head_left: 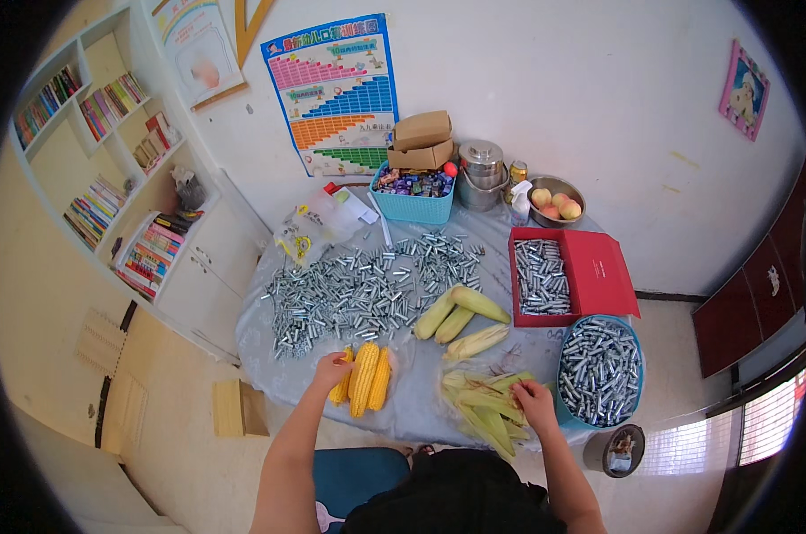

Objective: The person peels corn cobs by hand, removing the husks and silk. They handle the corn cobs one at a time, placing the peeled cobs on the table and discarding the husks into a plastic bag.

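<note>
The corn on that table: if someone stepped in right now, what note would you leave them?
Left hand: resting on the three husked yellow corn cobs at the table's near edge, grip unclear.
Right hand: on the pile of stripped green husks.
Done: three cobs husked.
Left: three corn ears still in pale green husks lie mid-table, beside the spread of small silver metal cylinders.
</note>
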The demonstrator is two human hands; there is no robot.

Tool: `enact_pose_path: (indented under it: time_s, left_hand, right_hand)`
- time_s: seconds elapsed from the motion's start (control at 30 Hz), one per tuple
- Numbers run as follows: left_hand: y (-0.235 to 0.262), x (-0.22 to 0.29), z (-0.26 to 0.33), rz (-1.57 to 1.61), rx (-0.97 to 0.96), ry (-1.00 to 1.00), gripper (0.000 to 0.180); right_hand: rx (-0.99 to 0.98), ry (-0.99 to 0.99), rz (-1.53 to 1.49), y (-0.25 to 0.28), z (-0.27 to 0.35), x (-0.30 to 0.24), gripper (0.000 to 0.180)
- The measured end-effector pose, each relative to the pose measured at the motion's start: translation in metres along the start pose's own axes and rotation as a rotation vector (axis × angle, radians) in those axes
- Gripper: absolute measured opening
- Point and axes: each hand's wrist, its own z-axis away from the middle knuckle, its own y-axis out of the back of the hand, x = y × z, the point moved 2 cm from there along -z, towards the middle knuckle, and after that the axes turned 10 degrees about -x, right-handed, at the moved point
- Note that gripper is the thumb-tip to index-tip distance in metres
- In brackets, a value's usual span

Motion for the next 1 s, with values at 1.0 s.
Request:
enact_pose_path:
  time_s: [1.0]
  left_hand:
    - [-0.172,0.172,0.057,-0.006,-0.001,-0.501,0.011]
  right_hand:
    - [-0.275,0.465,1.08,-0.037,-0.015,0.039,0.043]
